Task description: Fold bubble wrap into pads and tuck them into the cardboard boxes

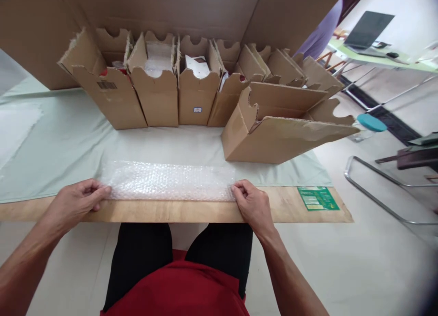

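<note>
A sheet of clear bubble wrap point(167, 181) lies flat near the front edge of the wooden table point(191, 212), partly on a pale green cloth point(61, 147). My left hand point(77, 202) pinches the sheet's near left corner, fingers curled. My right hand point(251, 202) pinches its near right corner in the same way. Both hands rest at the table's front edge.
A row of open cardboard boxes point(157, 90) stands behind the sheet, some holding white packets. A larger box point(273, 133) lies tipped at the right. A big cardboard panel point(153, 10) backs them. A green label point(317, 198) sits on the table's right end. Metal chair frames point(379, 193) stand on the floor at right.
</note>
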The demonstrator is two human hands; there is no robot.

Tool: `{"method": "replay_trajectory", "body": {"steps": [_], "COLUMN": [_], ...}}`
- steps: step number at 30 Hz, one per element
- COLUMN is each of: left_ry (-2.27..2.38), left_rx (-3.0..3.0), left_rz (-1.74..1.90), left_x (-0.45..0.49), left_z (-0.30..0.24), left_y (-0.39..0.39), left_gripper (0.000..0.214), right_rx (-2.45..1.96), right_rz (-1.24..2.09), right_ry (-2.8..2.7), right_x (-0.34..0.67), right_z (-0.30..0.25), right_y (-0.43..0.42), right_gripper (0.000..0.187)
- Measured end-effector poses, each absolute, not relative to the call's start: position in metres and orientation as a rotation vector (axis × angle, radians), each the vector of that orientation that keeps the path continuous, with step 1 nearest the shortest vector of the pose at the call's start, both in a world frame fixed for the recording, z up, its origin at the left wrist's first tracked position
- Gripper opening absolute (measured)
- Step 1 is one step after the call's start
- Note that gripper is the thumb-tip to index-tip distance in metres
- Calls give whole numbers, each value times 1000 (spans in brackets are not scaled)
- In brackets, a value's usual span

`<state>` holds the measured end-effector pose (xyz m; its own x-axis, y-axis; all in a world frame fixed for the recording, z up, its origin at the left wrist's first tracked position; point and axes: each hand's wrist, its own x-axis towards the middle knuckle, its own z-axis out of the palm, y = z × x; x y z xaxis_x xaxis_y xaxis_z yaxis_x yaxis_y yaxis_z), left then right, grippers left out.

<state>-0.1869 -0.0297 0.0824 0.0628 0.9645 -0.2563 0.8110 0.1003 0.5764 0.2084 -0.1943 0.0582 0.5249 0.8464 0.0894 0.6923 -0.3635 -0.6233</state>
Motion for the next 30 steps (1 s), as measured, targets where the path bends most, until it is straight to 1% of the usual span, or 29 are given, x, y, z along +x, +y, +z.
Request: {"method": "replay_trajectory", "body": {"steps": [4, 7, 11, 13, 15, 17, 19, 22, 24, 25, 26, 28, 30], "left_ry": [1772, 1800, 1896, 1940, 1974, 2019, 2044, 2052, 1912, 1785, 1638, 1409, 1337], "left_rx": [1746, 1776, 1856, 1931, 2024, 2116, 2206, 2362, 2469, 2522, 2572, 2653, 2702], "left_rz": [353, 380, 323, 267, 212, 172, 205, 503, 716, 768, 765, 629, 460], "left_x": [-177, -174, -170, -168, -168, -170, -172, -167, -156, -148, -141, -126, -116], "left_z": [82, 79, 82, 82, 80, 77, 74, 73, 71, 69, 65, 55, 45], "left_y": [-34, -36, -37, -37, -39, -43, -48, -58, -65, -67, -69, -71, -71], "left_gripper": [34, 33, 32, 31, 31, 31, 33, 44, 46, 46, 45, 46, 48], "right_rx": [-2230, -2224, -2235, -2266, -2308, -2362, -2413, -2471, -2499, -2505, -2505, -2495, -2471], "right_rz": [207, 147, 72, 25, -7, -6, 28, 85, 91, 87, 81, 88, 111], "right_ry": [-1316, -1352, -1401, -1421, -1436, -1452, -1471, -1486, -1480, -1474, -1467, -1464, -1460], "right_x": [214, 218, 220, 219, 215, 211, 208, 204, 202, 201, 201, 204, 209], "right_z": [52, 48, 43, 42, 43, 47, 52, 58, 60, 59, 59, 58, 60], "right_y": [-193, -190, -187, -185, -185, -186, -187, -186, -185, -184, -184, -185, -190], "right_gripper": [32, 40, 49, 50, 46, 37, 29, 21, 20, 20, 20, 21, 21]}}
